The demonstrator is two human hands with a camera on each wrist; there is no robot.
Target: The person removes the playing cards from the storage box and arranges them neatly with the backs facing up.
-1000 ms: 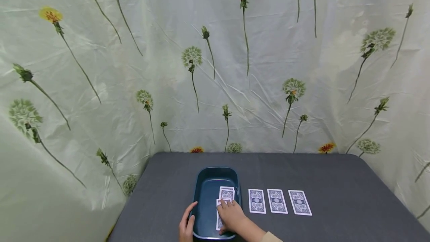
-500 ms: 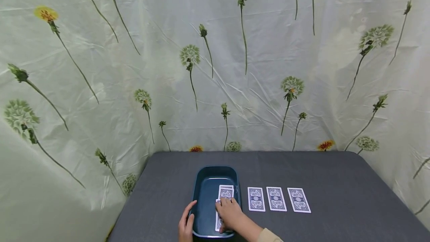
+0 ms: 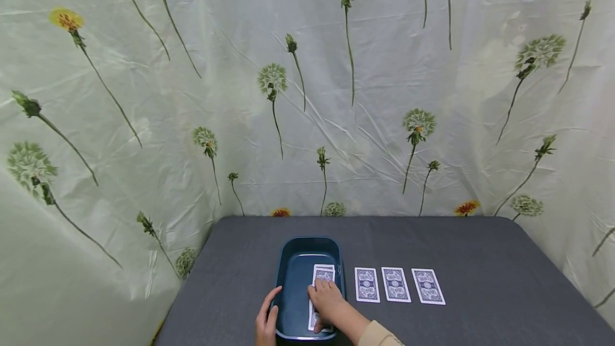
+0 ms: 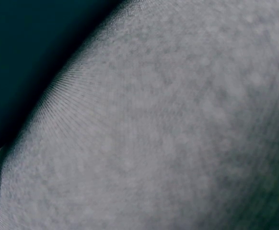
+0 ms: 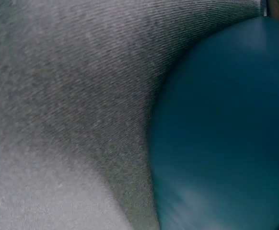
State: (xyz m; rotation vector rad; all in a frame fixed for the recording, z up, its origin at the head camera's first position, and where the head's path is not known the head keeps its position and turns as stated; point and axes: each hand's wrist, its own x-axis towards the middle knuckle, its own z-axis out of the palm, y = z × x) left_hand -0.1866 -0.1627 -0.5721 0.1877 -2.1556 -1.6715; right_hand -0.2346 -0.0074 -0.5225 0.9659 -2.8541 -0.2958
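Observation:
In the head view, a dark teal tray (image 3: 293, 266) stands on the grey-covered table, with face-down playing cards inside along its right side. Over the lower card (image 3: 314, 314) in the tray is my right hand (image 3: 329, 303), fingers at its far end and thumb at its near end, holding it. Partly beneath the fingers lie overlapping cards (image 3: 324, 273). My left hand (image 3: 266, 322) touches the tray's left rim, thumb and forefinger spread apart. The wrist views show only blurred tray wall (image 4: 24, 48) and smooth teal tray side (image 5: 226, 120) near the cloth.
Right of the tray, three face-down cards lie in a row: a near one (image 3: 367, 284), a middle one (image 3: 396, 284) and a far-right one (image 3: 428, 286). Behind the grey table (image 3: 408, 239) hangs a pale curtain (image 3: 230, 95) printed with dandelions.
My right hand has shifted slightly away from me over the cards, covering the lower card's far edge. The left hand and the row of three cards stay put.

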